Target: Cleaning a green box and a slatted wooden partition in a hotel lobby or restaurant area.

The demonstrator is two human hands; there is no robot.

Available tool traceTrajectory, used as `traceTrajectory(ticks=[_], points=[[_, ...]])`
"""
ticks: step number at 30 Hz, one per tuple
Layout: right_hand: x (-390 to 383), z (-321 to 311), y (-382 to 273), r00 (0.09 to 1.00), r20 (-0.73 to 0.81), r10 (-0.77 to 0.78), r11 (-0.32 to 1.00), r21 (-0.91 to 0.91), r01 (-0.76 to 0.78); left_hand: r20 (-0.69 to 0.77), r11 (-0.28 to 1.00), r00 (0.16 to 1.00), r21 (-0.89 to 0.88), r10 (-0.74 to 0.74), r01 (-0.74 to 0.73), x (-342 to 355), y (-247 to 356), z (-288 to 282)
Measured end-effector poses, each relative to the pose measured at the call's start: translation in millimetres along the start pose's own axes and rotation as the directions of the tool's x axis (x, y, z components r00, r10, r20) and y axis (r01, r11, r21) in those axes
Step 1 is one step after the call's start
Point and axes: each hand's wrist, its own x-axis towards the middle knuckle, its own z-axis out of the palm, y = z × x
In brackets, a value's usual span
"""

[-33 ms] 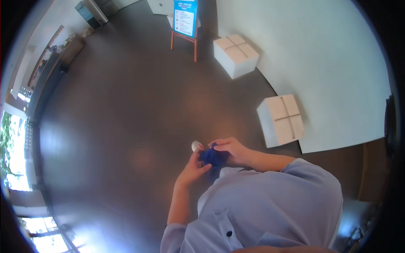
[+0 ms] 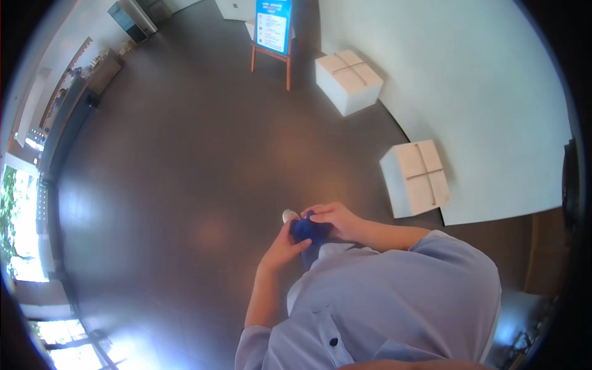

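Observation:
A dark blue bunched thing, soft like a cloth (image 2: 306, 230), is in front of my body at waist height. My left hand (image 2: 281, 249) is closed on its left side, with the thumb along the lower edge. From the right, my right hand (image 2: 338, 220) grips its upper part, thumb and fingers pinching it. A small whitish rounded thing (image 2: 288, 216) shows just past my left fingertips. What it is, and whether it is held too, I cannot make out. Some of the blue cloth is hidden behind my fingers.
Two white box-shaped stools with crossed lines on top, a nearer one (image 2: 424, 176) and a farther one (image 2: 349, 80), stand along the pale curved wall (image 2: 487, 129). A blue-and-white sign (image 2: 272, 28) rests on a wooden easel. A long counter (image 2: 68, 114) runs along the left, above the dark floor (image 2: 166, 172).
My hands have shifted very slightly, and the blue cloth looks a little more bunched between them. The stools and sign sit slightly farther right in the picture.

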Motion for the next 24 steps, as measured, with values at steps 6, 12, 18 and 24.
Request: traceTrajectory(ticks=[6, 12, 18, 24], points=[[310, 110, -128, 0.950, 0.202, -0.239, 0.656, -0.688, 0.311, -0.089, 0.994, 0.992, 0.052, -0.092, 0.097, 186, 84, -239], [616, 207, -261, 0.915, 0.165, -0.368, 0.691, -0.610, 0.387, -0.455, 0.985, 0.875, -0.114, -0.167, 0.129, 366, 149, -477], [915, 212, -402, 0.884, -0.115, -0.454, 0.849, -0.356, 0.390, -0.363, 0.897, 0.928, 0.432, 0.079, 0.093, 635, 224, -704], [1117, 197, -610, 0.634, -0.404, -0.660, 0.749, -0.424, 0.509, -0.286, 0.956, 0.936, 0.261, 0.208, -0.133, 929, 358, -843]])
